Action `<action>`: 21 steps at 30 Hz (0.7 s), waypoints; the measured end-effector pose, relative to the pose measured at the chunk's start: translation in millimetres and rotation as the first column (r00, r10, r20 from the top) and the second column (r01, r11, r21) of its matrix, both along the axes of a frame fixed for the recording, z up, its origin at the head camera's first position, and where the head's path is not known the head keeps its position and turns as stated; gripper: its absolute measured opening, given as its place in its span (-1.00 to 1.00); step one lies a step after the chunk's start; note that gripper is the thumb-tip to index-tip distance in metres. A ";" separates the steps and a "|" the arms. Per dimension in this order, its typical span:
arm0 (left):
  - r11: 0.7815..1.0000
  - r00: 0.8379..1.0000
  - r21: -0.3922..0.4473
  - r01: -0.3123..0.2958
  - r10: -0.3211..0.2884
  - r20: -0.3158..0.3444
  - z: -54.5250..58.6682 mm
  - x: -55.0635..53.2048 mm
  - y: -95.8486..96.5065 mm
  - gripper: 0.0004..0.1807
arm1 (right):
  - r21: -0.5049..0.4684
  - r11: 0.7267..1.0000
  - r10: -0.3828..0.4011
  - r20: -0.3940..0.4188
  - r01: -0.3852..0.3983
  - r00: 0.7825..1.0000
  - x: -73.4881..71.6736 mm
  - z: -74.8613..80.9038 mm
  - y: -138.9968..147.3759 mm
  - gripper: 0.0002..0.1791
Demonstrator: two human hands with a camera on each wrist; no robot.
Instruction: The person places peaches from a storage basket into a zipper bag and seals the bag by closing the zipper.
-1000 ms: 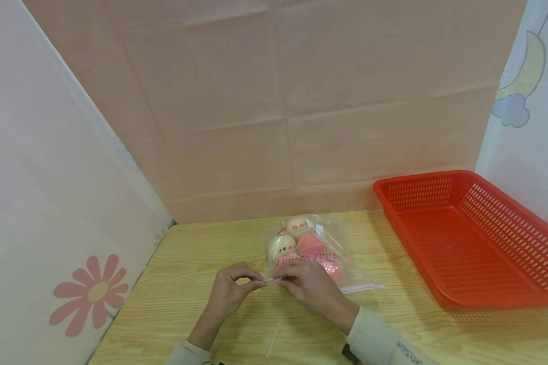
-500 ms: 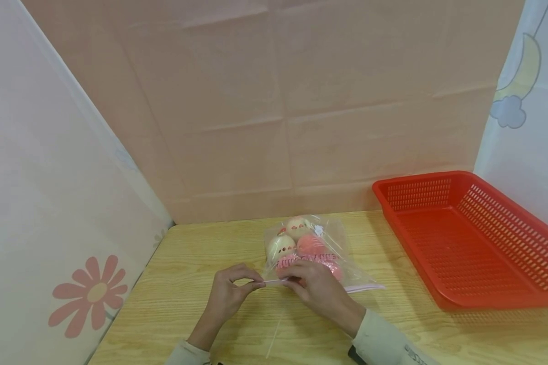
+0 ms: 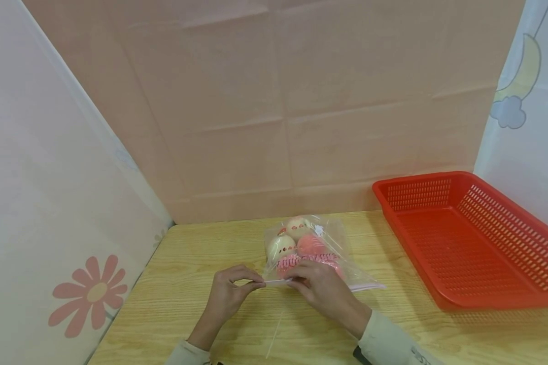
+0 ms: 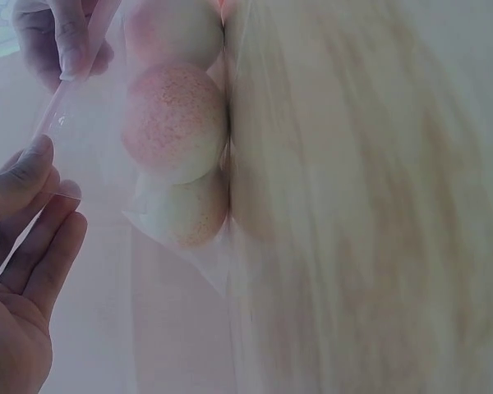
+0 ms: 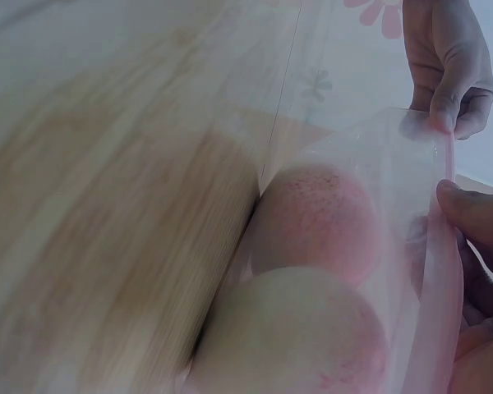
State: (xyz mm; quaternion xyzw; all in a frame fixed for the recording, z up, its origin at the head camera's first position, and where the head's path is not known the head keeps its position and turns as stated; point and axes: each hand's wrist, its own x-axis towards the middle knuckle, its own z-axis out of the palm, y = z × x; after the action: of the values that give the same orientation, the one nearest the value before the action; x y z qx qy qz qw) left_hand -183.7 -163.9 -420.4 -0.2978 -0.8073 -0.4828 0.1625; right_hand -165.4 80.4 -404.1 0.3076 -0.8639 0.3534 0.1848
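Observation:
A clear zip bag (image 3: 353,268) lies on the wooden table with several pink and cream peaches (image 3: 281,247) inside and pink lettering on its front. Its pale pink zip strip (image 3: 274,281) runs along the near edge. At the strip's left end my left hand (image 3: 230,291) pinches the corner between thumb and forefinger. Further right, my right hand (image 3: 324,291) pinches the same strip, with a short stretch showing between the hands. In the right wrist view, the thumb (image 5: 472,205) presses on the strip and the other fingers are behind the film. The bag's right corner lies free.
A red plastic basket (image 3: 431,299) with slotted sides stands on the right of the table (image 3: 196,248). A pinkish sheet (image 3: 219,126) hangs behind, and a pale sheet with a flower print (image 3: 96,213) stands on the left.
My right hand has slid a little to the right along the zip strip, so more of it shows between the hands. The left hand stays at its corner.

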 end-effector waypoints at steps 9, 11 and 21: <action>1.000 1.000 0.008 0.006 -0.006 0.004 0.9 1.2 0.8 -0.84 | 0.015 1.000 -0.009 -0.018 0.010 1.000 -0.9 -3.0 5.0 -0.84; 1.000 1.000 0.013 0.014 -0.014 -0.007 1.0 0.6 0.8 -0.86 | 0.015 1.000 -0.013 -0.026 0.013 1.000 -0.8 -2.8 6.0 -0.84; 1.000 1.000 0.000 -0.014 0.014 0.016 1.6 0.7 0.9 -0.86 | 0.025 0.999 -0.021 -0.038 0.022 0.999 0.1 -0.7 12.0 -0.82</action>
State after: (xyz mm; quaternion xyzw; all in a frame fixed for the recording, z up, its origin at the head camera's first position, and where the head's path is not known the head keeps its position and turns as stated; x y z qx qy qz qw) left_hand -183.0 -163.0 -418.8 -0.2882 -0.8106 -0.4842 0.1596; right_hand -165.2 92.4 -404.8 0.3075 -0.8679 0.3345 0.2011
